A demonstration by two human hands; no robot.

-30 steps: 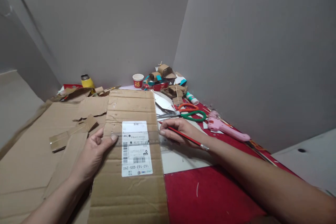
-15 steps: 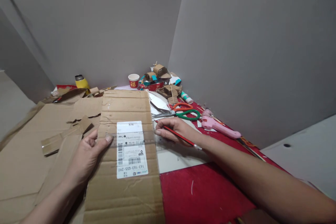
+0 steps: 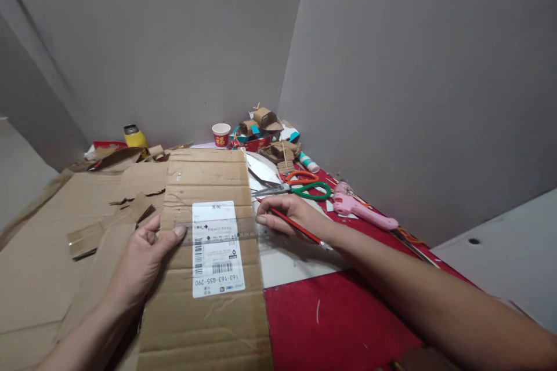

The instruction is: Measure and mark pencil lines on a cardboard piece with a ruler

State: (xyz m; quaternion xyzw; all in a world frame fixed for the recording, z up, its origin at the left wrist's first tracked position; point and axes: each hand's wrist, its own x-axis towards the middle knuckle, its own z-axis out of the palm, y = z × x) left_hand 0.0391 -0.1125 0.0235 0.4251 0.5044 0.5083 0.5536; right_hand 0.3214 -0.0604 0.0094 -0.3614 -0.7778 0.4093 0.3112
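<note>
A long piece of corrugated cardboard (image 3: 209, 324) with a white shipping label (image 3: 219, 249) lies in front of me. Across it, over the label, runs a clear plastic ruler (image 3: 246, 229). My left hand (image 3: 150, 246) grips the cardboard's left edge, its thumb pressing on the ruler's left end and its other fingers curled at the edge. My right hand (image 3: 291, 217) is closed around a red and black pencil (image 3: 296, 225), just beyond the cardboard's right edge by the ruler's right end. The pencil's tip points up and left; its eraser end rests near my wrist.
Scissors (image 3: 311, 186) with orange and green handles lie beyond my right hand, near a pink glue gun (image 3: 363, 210). A paper cup (image 3: 221, 135), cardboard models (image 3: 265, 119) and a yellow bottle (image 3: 136, 137) stand at the back. Cardboard sheets (image 3: 47, 243) spread leftward over the red tabletop (image 3: 322, 319).
Almost nothing differs. The view has shifted very slightly, and both hands keep their grip and place on the cardboard, ruler and pencil.
</note>
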